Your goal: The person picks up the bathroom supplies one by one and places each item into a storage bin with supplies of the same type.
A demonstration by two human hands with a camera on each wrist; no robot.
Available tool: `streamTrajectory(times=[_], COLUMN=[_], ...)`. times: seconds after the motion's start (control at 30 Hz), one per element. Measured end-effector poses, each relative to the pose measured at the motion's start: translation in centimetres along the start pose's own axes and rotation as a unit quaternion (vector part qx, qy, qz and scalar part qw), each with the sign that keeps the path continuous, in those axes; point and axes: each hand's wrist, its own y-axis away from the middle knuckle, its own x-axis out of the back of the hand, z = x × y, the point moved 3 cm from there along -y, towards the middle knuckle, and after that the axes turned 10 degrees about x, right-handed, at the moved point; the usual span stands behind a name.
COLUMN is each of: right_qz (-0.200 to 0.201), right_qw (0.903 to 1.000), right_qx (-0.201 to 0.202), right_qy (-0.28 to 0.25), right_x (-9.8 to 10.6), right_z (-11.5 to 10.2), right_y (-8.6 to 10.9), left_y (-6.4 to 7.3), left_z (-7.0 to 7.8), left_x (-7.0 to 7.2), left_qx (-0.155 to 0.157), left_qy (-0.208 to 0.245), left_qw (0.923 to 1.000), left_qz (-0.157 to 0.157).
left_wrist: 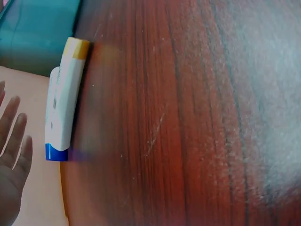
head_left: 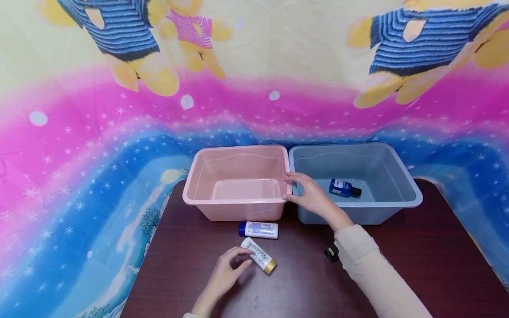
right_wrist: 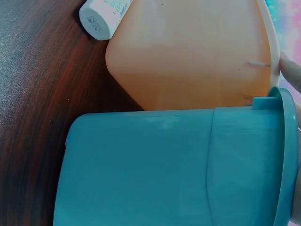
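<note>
The left hand (head_left: 224, 270) has loose fingers by the gold-capped tube (head_left: 259, 256) on the table (head_left: 179, 274). Picking it up looks like the step now, and that needs a pinch. The right hand (head_left: 312, 193), thumb and fingers apart, maybe touches the pink tub (head_left: 243, 210). The blue tub (head_left: 358, 215) has a blue bottle (head_left: 340, 187) in it.

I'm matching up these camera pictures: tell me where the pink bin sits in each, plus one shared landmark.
Head: pink bin, just left of and below centre.
Left wrist: pink bin, lower left, partly in view.
Right wrist: pink bin, top, right of middle.
Shared landmark: the blue bin, next to it in every view.
</note>
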Motion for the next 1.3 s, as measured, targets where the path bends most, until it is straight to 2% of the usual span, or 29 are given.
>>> streamTrajectory(times=[0.1,0.2,0.43,0.67,1.07,1.3], right_qz=[0.003,0.006,0.007,0.011,0.011,0.01], right_qw=[1.0,1.0,1.0,0.9999,0.9999,0.9999], right_qx=[0.004,0.005,-0.001,0.0,0.002,-0.004], right_qy=[0.002,0.002,0.001,0.002,0.005,0.003], right_x=[-0.1,-0.1,-0.1,-0.2,-0.1,-0.2], right_z=[0.0,0.0,0.1,0.3,0.3,0.2], right_y=[0.0,-0.1,0.0,0.1,0.2,0.1], left_y=[-0.5,-1.2,-1.7,-2.0,-3.3,-3.8], left_z=[-1.6,-3.2,-3.4,-3.5,-3.8,-3.5], left_x=[-0.4,-0.6,-0.7,-0.7,-1.0,-1.0], left_qx=[-0.029,-0.052,-0.066,-0.06,-0.098,-0.092], left_qy=[-0.039,-0.071,-0.099,-0.108,-0.134,-0.162], left_qw=[0.9984,0.9952,0.9921,0.992,0.9855,0.9821], left_qz=[0.03,0.044,0.039,0.025,0.035,0.025])
